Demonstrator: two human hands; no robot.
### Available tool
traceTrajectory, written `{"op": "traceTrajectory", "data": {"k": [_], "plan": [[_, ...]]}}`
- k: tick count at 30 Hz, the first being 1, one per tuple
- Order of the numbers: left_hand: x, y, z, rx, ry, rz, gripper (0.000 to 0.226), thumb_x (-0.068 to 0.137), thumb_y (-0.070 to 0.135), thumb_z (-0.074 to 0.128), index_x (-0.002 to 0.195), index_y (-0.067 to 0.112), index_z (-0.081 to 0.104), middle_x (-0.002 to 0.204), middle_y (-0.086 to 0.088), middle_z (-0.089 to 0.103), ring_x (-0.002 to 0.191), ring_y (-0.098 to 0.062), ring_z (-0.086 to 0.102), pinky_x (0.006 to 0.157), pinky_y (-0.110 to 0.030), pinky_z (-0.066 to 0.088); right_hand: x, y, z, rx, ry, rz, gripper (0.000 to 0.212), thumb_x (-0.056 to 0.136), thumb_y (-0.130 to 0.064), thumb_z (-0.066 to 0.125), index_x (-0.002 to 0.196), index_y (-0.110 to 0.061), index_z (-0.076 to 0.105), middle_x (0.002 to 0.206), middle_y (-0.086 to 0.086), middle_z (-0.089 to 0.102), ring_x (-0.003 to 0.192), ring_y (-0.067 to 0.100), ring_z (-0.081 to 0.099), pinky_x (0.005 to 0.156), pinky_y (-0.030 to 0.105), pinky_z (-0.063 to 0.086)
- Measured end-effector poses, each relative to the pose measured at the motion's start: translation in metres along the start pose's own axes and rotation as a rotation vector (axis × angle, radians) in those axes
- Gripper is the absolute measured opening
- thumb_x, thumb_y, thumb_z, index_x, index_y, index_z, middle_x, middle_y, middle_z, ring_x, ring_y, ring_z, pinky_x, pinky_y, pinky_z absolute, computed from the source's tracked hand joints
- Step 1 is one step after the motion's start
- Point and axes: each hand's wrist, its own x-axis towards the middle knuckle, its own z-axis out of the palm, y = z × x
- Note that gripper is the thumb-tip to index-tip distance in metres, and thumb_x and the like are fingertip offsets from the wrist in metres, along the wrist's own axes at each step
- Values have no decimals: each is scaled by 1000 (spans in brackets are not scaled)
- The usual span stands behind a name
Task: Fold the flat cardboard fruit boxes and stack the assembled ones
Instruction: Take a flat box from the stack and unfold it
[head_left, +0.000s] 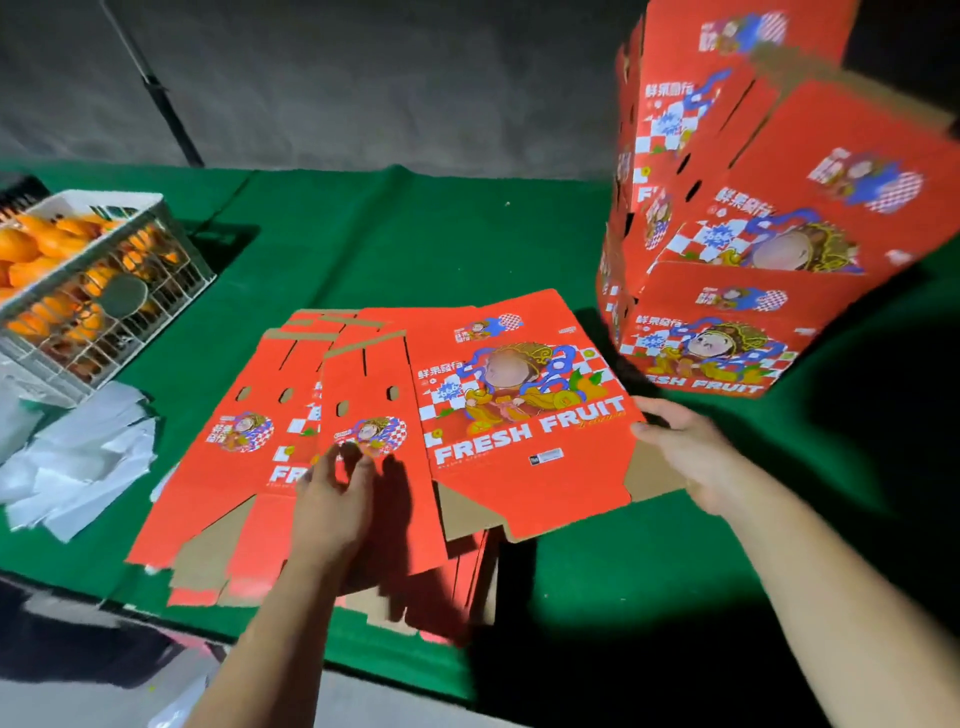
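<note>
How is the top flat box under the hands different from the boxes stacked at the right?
The top flat box lies unfolded on the green table, with bare brown flaps showing at its near edge; the stacked boxes are folded into shape and piled high. The right hand and left hand touch the flat box only. Both share the red "FRESH FRUIT" print.

Dim surroundings, with one hard light from the viewer's side brightening the middle. Black shadows fall lower right on the green cloth (415, 234). Stacked boxes (753, 208) are motion-blurred; wide-angle bending shows at edges.
</note>
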Motion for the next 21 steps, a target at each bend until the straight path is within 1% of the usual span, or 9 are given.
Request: {"op": "traceTrajectory", "data": {"k": [3,6,8,11,14,16,17,19,21], "plan": [[-5,16,-11,-168,-58,35,44,95,45,62,120,10,69,107,-16,72,107,-35,67,86,-39,47,-15,-6,-9,-61,92,-48,45,97,-23,69,140,-32,61,126,-8,64,105,12,59,83,29,44],[-7,28,-31,-315,-148,10,57,86,64,56,108,14,71,103,-12,74,107,-38,69,96,-52,52,-29,-17,-23,7,124,-80,46,91,-29,75,136,-26,65,130,-1,66,113,19,61,87,32,51],[-11,39,-39,-477,-237,35,54,86,69,55,108,23,72,103,-1,73,110,-32,70,97,-49,54,-45,-30,-24,129,-18,-1,41,89,-37,74,129,-29,68,135,2,64,117,25,62,94,45,55],[-26,50,-35,-683,-560,134,51,105,60,39,125,25,70,128,-4,71,107,-17,72,84,-30,57,-74,-44,-11,220,-315,8,50,89,-52,65,134,-30,61,147,-7,56,136,28,51,114,53,38],[-38,67,-30,-786,-689,123,59,99,70,43,139,30,63,144,0,62,128,-14,62,103,-32,53,-99,-52,-1,197,-173,-167,58,96,-49,61,149,-26,51,155,2,49,138,20,49,111,45,45],[-31,65,-33,-781,-596,158,59,108,52,38,155,17,42,156,-1,48,143,-18,47,114,-33,41,-115,-55,-6,169,-50,-354,60,97,-49,59,147,-17,54,149,9,55,120,9,63,96,30,55],[-33,66,-35,-687,-517,212,62,107,54,36,158,19,35,158,8,43,143,-11,43,113,-27,37,-122,-56,-11,222,1,-398,56,98,-48,58,144,-16,56,145,11,58,119,13,64,99,36,54],[-50,73,-31,-505,-501,337,67,92,77,45,151,44,39,146,36,48,134,13,44,106,-14,37,-132,-54,-22,283,67,-498,37,106,-36,50,139,-25,62,139,4,64,127,22,60,110,50,43],[-70,76,-37,-545,-565,316,59,84,86,48,134,54,51,124,48,57,118,26,48,99,-10,37,-140,-50,-28,259,87,-610,35,110,-28,43,140,-34,59,144,-9,61,135,15,55,115,46,38]]}}
